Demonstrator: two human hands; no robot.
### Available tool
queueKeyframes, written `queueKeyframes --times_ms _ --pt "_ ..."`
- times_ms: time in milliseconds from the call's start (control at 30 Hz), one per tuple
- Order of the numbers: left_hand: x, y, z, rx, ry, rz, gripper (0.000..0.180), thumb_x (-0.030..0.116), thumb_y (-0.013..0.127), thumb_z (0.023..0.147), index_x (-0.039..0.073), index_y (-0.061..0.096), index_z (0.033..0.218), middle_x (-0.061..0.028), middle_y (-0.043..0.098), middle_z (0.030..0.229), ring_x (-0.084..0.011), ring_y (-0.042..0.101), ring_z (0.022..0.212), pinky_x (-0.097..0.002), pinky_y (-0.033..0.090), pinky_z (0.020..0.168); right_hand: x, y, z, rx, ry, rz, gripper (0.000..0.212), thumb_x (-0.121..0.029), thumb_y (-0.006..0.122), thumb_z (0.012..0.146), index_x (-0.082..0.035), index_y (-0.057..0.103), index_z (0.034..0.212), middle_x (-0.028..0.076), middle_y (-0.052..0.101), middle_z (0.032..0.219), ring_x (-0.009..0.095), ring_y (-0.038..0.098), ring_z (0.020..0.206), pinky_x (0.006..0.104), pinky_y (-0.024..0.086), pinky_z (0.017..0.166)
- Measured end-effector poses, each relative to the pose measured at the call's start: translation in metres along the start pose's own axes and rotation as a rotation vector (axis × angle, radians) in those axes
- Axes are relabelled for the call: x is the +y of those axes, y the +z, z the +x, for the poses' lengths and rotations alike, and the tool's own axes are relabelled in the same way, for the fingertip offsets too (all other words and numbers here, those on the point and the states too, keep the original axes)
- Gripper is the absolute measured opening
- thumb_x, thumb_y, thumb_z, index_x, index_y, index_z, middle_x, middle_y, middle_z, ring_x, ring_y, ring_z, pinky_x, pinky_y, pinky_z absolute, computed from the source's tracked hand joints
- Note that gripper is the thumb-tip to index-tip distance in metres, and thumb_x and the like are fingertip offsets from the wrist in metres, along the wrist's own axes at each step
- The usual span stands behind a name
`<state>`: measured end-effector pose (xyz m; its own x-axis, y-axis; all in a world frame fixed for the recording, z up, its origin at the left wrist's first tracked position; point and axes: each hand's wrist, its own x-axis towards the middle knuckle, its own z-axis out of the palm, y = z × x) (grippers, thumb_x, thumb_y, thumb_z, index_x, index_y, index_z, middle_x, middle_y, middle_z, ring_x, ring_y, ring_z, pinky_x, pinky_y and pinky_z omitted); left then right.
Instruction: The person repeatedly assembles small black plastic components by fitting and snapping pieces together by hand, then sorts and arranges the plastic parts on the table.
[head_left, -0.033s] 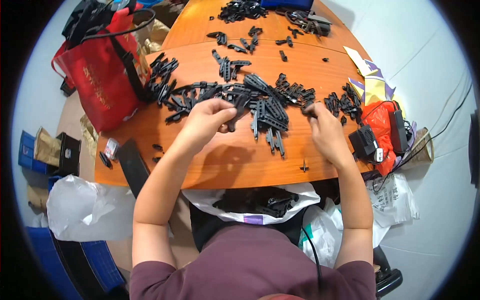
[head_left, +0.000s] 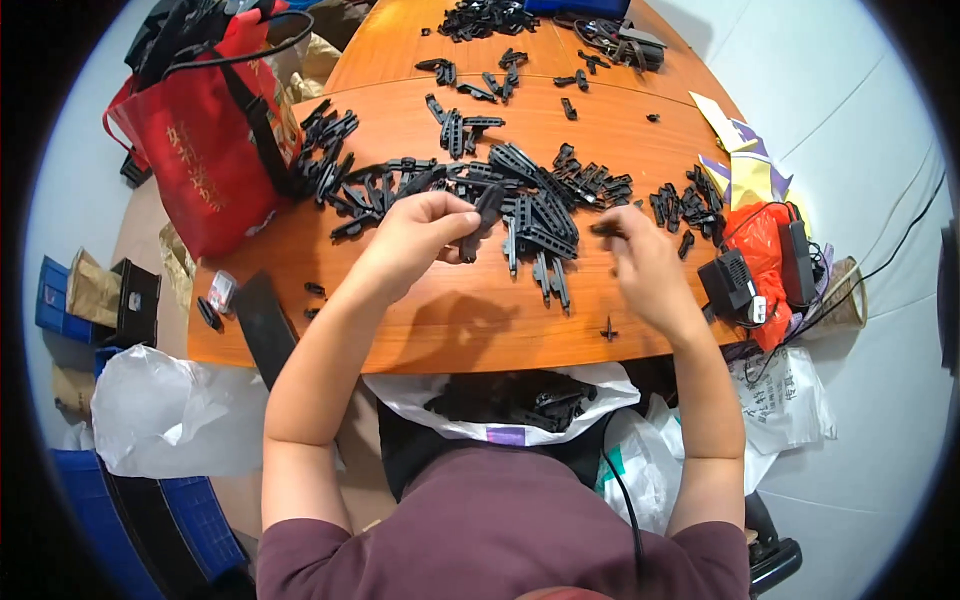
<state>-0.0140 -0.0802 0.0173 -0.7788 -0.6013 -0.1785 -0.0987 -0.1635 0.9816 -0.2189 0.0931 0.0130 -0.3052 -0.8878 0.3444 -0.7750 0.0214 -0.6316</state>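
My left hand [head_left: 418,240] is closed around a long black plastic part [head_left: 485,218], held tilted above the table with its upper end past the thumb. To the right, my right hand [head_left: 648,262] pinches a small black plastic piece [head_left: 604,229] between thumb and fingers. Just beyond the hands lies a pile of long black slotted plastic parts [head_left: 540,225]. Small black clip-like pieces [head_left: 592,184] are grouped beyond my right hand, and another cluster of small pieces [head_left: 690,205] lies to its right.
The orange wooden table [head_left: 400,335] carries further black parts [head_left: 485,18] at its far end. A red bag [head_left: 195,165] stands at the left edge; black power adapters [head_left: 725,282] lie at the right. An opened white sack [head_left: 450,428] with black parts sits at my lap.
My right hand has shifted left, away from the small pieces, and a small black piece now shows at its fingertips. My left hand turned the long part slightly.
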Motion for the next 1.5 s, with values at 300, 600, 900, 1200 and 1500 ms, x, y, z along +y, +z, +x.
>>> queueKeyframes --times_ms 300,600,900,1200,1500 --pt "0.018 0.014 -0.027 -0.208 0.229 0.192 0.023 0.016 0.06 0.089 0.0 0.065 0.105 -0.0006 0.066 0.079 -0.0061 0.058 0.07 -0.0214 0.048 0.063 -0.071 0.024 0.0 0.138 -0.493 0.02 0.021 0.003 0.063 0.072 0.0 0.061 0.093 0.012 0.06 0.083 0.026 0.061 0.074 0.033 0.051 0.062" --pt "0.019 0.032 -0.052 -0.072 0.825 0.814 0.034 0.012 0.073 0.074 0.0 0.062 0.104 -0.0122 0.062 0.079 -0.0229 0.059 0.07 -0.0294 0.047 0.063 -0.068 0.02 -0.016 0.16 -0.52 -0.082 0.02 0.002 0.065 0.071 0.0 0.061 0.091 0.012 0.061 0.083 0.026 0.062 0.074 0.0326 0.052 0.062" --pt "0.005 0.043 -0.048 -0.035 0.795 0.715 0.032 0.007 0.07 0.073 -0.001 0.059 0.102 -0.014 0.061 0.082 -0.0272 0.059 0.073 -0.0332 0.046 0.063 -0.061 0.028 -0.023 0.247 -0.532 -0.077 0.02 0.002 0.064 0.072 0.0 0.06 0.092 0.012 0.06 0.084 0.027 0.061 0.073 0.0325 0.052 0.061" --pt "-0.003 0.041 -0.049 0.064 1.011 0.79 0.027 0.006 0.069 0.072 -0.001 0.059 0.097 -0.0143 0.059 0.075 -0.029 0.058 0.064 -0.0366 0.046 0.056 -0.075 0.024 -0.023 0.161 -0.361 -0.177 0.03 -0.004 0.067 0.072 -0.001 0.057 0.101 0.014 0.057 0.097 0.028 0.061 0.078 0.0323 0.05 0.061" --pt "-0.026 0.039 -0.063 -0.135 0.647 0.612 0.033 0.015 0.071 0.073 0.001 0.06 0.101 -0.0116 0.064 0.08 -0.0277 0.061 0.068 -0.0363 0.047 0.059 -0.062 0.018 -0.055 -0.131 -0.293 -0.131 0.016 -0.013 0.067 0.075 -0.004 0.056 0.082 0.009 0.055 0.072 0.026 0.057 0.058 0.036 0.045 0.049"
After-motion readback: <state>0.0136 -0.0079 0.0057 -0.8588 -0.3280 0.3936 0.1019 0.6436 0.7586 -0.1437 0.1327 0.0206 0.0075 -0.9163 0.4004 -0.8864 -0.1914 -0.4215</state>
